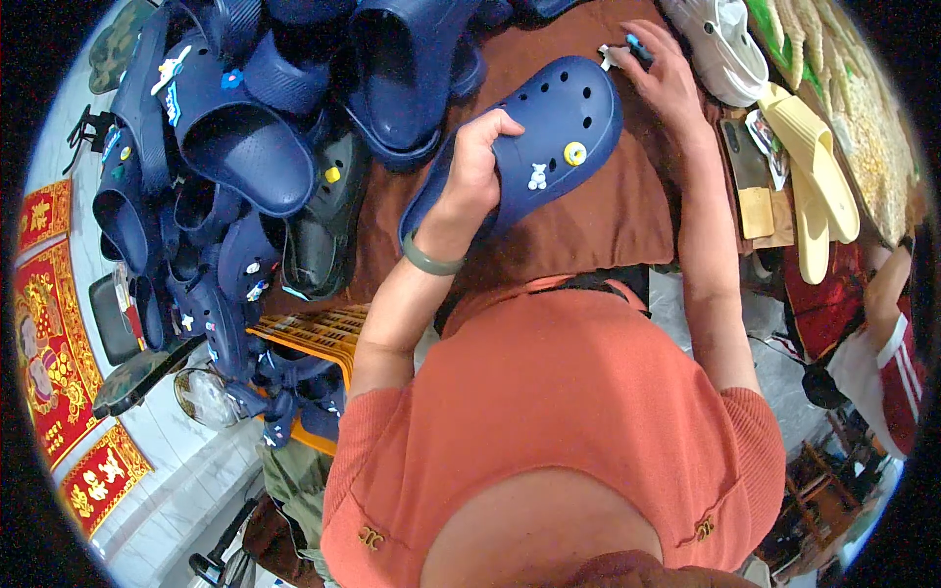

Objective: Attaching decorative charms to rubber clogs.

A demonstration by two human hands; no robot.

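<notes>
My left hand grips a navy blue foam clog by its side, sole away from me and the holed top toward me. Two small charms are set in its holes, a white bear-shaped one and a round yellow one. A green bangle is on my left wrist. My right hand reaches past the clog's toe to the brown cloth, with its fingers on small loose charms, one white and one blue-black. Whether it has picked one up I cannot tell.
A large heap of navy clogs, some with charms, fills the left. An orange crate sits below it. A white clog and pale yellow slippers lie at the right. Another person in red and white is at the right edge.
</notes>
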